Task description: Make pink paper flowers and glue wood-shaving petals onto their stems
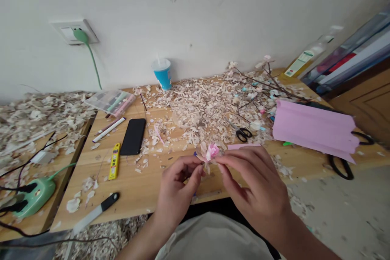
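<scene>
Between my two hands, just above the table's front edge, is a small flower (211, 152) with a pink centre and pale outer petals. My left hand (180, 183) pinches it from the left with thumb and forefinger. From the right, my right hand (252, 174) pinches a petal at the flower's side. The stem below is mostly hidden by the fingers. A strip of pink paper (243, 146) lies behind my right hand. Black-handled scissors (243, 133) rest on the table just beyond it.
Dried petals (201, 107) heap along the wall. On the left lie a black phone (133, 137), a yellow box (114, 161), a pen (109, 130) and a black-handled blade (96, 213). A blue cup (163, 75) stands behind; pink paper (313, 130), flowering branches (274, 83) and a bottle (304, 59) are right.
</scene>
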{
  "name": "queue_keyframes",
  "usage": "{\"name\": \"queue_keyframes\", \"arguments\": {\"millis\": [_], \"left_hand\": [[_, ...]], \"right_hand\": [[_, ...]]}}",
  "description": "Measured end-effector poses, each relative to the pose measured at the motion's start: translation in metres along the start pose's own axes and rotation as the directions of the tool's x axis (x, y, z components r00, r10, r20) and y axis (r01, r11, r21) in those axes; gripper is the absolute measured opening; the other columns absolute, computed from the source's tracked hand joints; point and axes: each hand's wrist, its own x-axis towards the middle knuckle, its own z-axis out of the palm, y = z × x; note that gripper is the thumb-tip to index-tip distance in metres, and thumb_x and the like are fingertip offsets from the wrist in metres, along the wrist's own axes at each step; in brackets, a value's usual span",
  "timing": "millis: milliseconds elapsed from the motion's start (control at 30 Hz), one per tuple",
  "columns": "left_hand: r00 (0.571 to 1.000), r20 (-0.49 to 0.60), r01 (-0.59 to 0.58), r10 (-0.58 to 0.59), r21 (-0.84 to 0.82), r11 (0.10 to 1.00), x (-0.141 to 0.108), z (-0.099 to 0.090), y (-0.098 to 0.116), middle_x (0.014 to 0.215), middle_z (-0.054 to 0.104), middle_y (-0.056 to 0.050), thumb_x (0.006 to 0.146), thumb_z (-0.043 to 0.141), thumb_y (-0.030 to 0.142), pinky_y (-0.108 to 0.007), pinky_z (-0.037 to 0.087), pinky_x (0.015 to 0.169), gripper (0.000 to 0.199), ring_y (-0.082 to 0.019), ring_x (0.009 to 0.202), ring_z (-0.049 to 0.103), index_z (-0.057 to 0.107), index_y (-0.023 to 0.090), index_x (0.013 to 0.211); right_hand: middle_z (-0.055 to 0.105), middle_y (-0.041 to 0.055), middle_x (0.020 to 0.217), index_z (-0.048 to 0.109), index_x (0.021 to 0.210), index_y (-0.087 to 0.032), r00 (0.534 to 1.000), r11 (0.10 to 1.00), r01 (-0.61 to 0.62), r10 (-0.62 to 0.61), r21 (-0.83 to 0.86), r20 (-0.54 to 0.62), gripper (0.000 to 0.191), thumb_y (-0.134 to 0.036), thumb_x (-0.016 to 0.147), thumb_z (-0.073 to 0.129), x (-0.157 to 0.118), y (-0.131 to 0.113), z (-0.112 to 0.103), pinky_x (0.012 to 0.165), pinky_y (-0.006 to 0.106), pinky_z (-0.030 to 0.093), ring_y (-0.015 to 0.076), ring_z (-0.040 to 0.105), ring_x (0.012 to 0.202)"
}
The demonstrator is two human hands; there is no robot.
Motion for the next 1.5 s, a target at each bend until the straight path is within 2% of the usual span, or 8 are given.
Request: {"name": "queue_keyframes", "arguments": {"millis": [267, 567, 1000, 1100, 1233, 1300, 1400, 1500], "left_hand": [[0.997, -0.025, -0.073, 0.077, 0.110, 0.991, -0.003, -0.002, -0.004, 0.077, 0.074, 0.002, 0.089, 0.066, 0.017, -0.012, 0.054, 0.065, 0.009, -0.008, 0.069, 0.069, 0.070, 0.022, 0.096], [0.993, -0.036, -0.102, 0.113, 0.241, 0.965, -0.006, -0.007, -0.006, 0.079, 0.074, 0.001, 0.090, 0.065, 0.018, -0.015, 0.054, 0.064, 0.008, -0.009, 0.069, 0.069, 0.070, 0.022, 0.095], [0.980, -0.040, -0.170, 0.193, 0.328, 0.929, -0.008, -0.004, -0.007, 0.079, 0.073, -0.002, 0.089, 0.064, 0.016, -0.018, 0.055, 0.062, 0.009, -0.011, 0.068, 0.069, 0.070, 0.019, 0.095], [0.983, -0.046, -0.151, 0.175, 0.323, 0.934, -0.009, -0.003, -0.008, 0.079, 0.073, -0.002, 0.089, 0.065, 0.017, -0.019, 0.055, 0.062, 0.010, -0.012, 0.068, 0.069, 0.070, 0.020, 0.096], [0.981, -0.085, -0.137, 0.175, 0.334, 0.933, -0.009, -0.004, -0.013, 0.080, 0.072, -0.002, 0.090, 0.064, 0.017, -0.019, 0.055, 0.065, 0.009, -0.012, 0.070, 0.068, 0.070, 0.020, 0.095], [0.976, -0.094, -0.156, 0.197, 0.330, 0.931, -0.009, -0.005, -0.016, 0.082, 0.072, -0.002, 0.090, 0.063, 0.017, -0.019, 0.055, 0.068, 0.009, -0.012, 0.073, 0.068, 0.070, 0.020, 0.095], [0.972, -0.081, -0.186, 0.222, 0.317, 0.930, -0.009, -0.006, -0.017, 0.087, 0.072, -0.002, 0.091, 0.063, 0.016, -0.019, 0.055, 0.073, 0.012, -0.012, 0.078, 0.068, 0.070, 0.022, 0.098], [0.971, -0.066, -0.199, 0.231, 0.319, 0.927, -0.009, -0.006, -0.015, 0.089, 0.073, -0.003, 0.092, 0.062, 0.016, -0.020, 0.055, 0.074, 0.013, -0.012, 0.081, 0.068, 0.071, 0.022, 0.099]], "right_hand": [[0.069, 0.0074, 0.096, 0.063, 0.102, -0.013, 0.999, 0.999, -0.048, 0.048, -0.013, 0.002, 0.021, -0.001, 0.085, 0.067, 0.001, -0.004, 0.006, 0.092, 0.037, 0.048, 0.0185, 0.058, 0.096], [0.067, 0.0048, 0.090, 0.059, 0.098, -0.016, 0.995, 0.995, -0.102, 0.102, 0.007, 0.015, 0.018, -0.004, 0.086, 0.064, 0.004, -0.008, 0.012, 0.086, 0.034, 0.048, 0.0175, 0.057, 0.090], [0.062, 0.0029, 0.085, 0.054, 0.094, -0.020, 0.980, 0.980, -0.197, 0.197, -0.020, -0.003, 0.015, -0.007, 0.089, 0.060, 0.002, -0.013, 0.016, 0.079, 0.035, 0.047, 0.0176, 0.056, 0.084], [0.063, 0.0034, 0.087, 0.055, 0.097, -0.020, 0.980, 0.980, -0.199, 0.199, -0.018, 0.008, 0.014, -0.008, 0.090, 0.059, 0.001, -0.014, 0.011, 0.080, 0.034, 0.048, 0.0176, 0.057, 0.086], [0.063, 0.0085, 0.102, 0.056, 0.108, -0.018, 0.973, 0.972, -0.229, 0.229, -0.041, -0.012, 0.017, -0.015, 0.092, 0.060, -0.003, -0.016, -0.001, 0.084, 0.035, 0.050, 0.0193, 0.058, 0.095], [0.062, 0.0106, 0.108, 0.057, 0.115, -0.017, 0.979, 0.978, -0.201, 0.201, -0.046, -0.015, 0.024, -0.016, 0.091, 0.062, -0.004, -0.016, -0.004, 0.087, 0.036, 0.050, 0.0207, 0.058, 0.101], [0.061, 0.0106, 0.109, 0.059, 0.122, -0.016, 0.995, 0.994, -0.095, 0.097, -0.050, 0.028, 0.034, -0.012, 0.089, 0.066, -0.004, -0.016, -0.003, 0.091, 0.037, 0.050, 0.0210, 0.058, 0.103], [0.061, 0.0090, 0.105, 0.062, 0.117, -0.017, 0.998, 0.996, -0.056, 0.056, -0.064, -0.003, 0.032, -0.007, 0.086, 0.068, -0.003, -0.015, 0.001, 0.089, 0.036, 0.050, 0.0196, 0.059, 0.100]]}}
